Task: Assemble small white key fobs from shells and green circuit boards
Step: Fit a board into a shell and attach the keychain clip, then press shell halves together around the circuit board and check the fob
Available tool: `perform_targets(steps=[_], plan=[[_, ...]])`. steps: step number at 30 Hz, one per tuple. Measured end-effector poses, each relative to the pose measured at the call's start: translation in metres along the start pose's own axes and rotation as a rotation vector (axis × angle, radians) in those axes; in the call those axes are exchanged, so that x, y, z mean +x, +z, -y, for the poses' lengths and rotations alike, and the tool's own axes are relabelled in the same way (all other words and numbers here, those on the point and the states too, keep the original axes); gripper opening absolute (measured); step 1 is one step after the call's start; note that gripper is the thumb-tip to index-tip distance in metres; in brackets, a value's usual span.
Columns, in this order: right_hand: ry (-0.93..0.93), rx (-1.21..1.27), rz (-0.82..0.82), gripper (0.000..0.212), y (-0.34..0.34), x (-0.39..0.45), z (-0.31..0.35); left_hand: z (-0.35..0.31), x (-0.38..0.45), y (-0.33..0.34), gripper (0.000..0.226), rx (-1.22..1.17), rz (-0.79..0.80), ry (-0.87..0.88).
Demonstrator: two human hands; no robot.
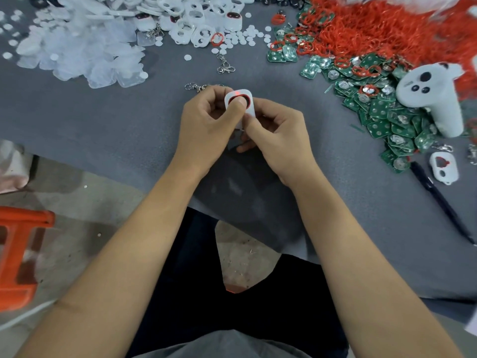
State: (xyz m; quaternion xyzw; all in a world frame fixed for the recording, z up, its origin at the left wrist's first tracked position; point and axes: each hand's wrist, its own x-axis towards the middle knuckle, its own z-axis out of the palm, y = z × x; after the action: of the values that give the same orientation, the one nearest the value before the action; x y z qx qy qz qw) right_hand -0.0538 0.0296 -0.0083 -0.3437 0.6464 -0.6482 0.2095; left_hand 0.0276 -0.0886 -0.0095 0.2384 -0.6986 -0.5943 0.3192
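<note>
A small white key fob (245,98) with a red ring and a lit red dot near its top is held upright over the middle of the grey table (116,120). My left hand (206,125) grips it, thumb pressing the red-ringed button. My right hand (278,133) pinches its lower right edge. The fob's lower half is hidden by my fingers. Green circuit boards (379,115) lie heaped at the right. White shells (196,24) are piled at the top centre.
Red rubber rings (374,27) heap at the top right. Translucent covers (85,50) spread at the top left, with white discs (240,38) nearby. A white controller (433,96) rests on the boards. A loose shell (444,170), black pen (438,197) and keyring clasps (225,67) lie about.
</note>
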Motion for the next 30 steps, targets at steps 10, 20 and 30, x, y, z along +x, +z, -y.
perform_targets(steps=[10,20,30], plan=[[-0.018,0.203,-0.369,0.022,-0.024,-0.020,0.005,-0.018,0.002,0.039,0.018,-0.052,0.169,0.043],[0.109,0.556,-0.760,0.015,-0.122,-0.069,0.014,-0.040,-0.019,0.149,0.023,-0.107,0.570,0.080],[0.377,0.047,-0.527,0.018,-0.191,-0.116,0.051,-0.042,-0.028,0.212,0.027,-0.131,0.507,-0.010]])
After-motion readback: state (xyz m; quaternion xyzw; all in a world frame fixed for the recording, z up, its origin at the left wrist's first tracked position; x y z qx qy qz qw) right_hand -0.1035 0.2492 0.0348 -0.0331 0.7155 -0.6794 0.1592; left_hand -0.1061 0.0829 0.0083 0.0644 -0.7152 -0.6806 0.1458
